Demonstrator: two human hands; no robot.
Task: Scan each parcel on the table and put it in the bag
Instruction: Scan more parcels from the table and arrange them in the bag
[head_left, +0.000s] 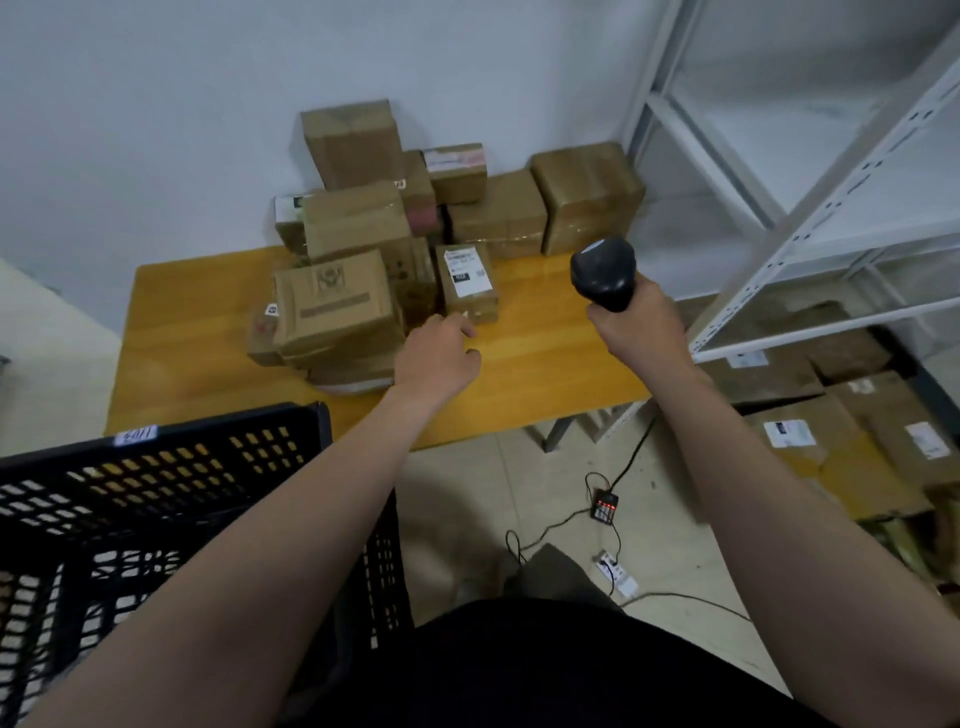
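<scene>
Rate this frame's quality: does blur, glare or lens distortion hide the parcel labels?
Head view: soft throughout, so print on the small labelled parcel is unreadable; head view: wide-angle bending slants the white metal shelving; head view: a faint sheen on the wooden table beside the barcode scanner, hiding nothing; dim, even light, weak shadows.

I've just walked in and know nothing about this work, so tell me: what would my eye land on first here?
First, the heap of brown cardboard parcels stacked against the wall at the back of the yellow table. Next, the right hand gripping a black scanner raised over the table's right side, while the left hand reaches toward a small parcel with a white label. A black plastic crate fills the lower left corner.
</scene>
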